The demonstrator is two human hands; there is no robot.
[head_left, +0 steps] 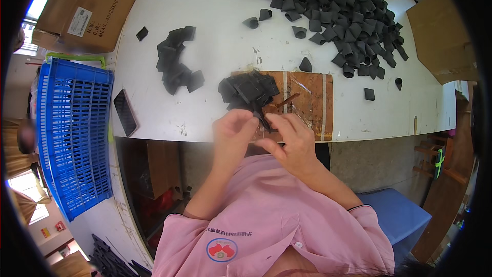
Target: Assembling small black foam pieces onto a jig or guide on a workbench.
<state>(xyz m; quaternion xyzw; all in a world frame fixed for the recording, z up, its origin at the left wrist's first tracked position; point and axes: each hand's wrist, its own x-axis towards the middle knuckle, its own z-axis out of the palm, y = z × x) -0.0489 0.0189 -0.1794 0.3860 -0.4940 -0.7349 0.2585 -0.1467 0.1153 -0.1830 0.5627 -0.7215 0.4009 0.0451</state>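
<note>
My left hand [234, 129] and my right hand [291, 136] meet at the table's near edge, fingers closed in a pinch on a small black piece [263, 122] that looks soft, like foam or fabric. The fingers hide most of it. Right above them a heap of flat black pieces [247, 89] lies partly on a brown wooden board [319, 102]. On the board, a thin brown stick-like tool [288, 100] points toward the heap.
A large pile of black rolled, cone-like pieces [333, 15] covers the table's far right. More flat black pieces [174, 61] lie at left, near a phone [125, 113]. A blue basket [77, 133] and cardboard boxes [84, 10] flank the table [215, 20].
</note>
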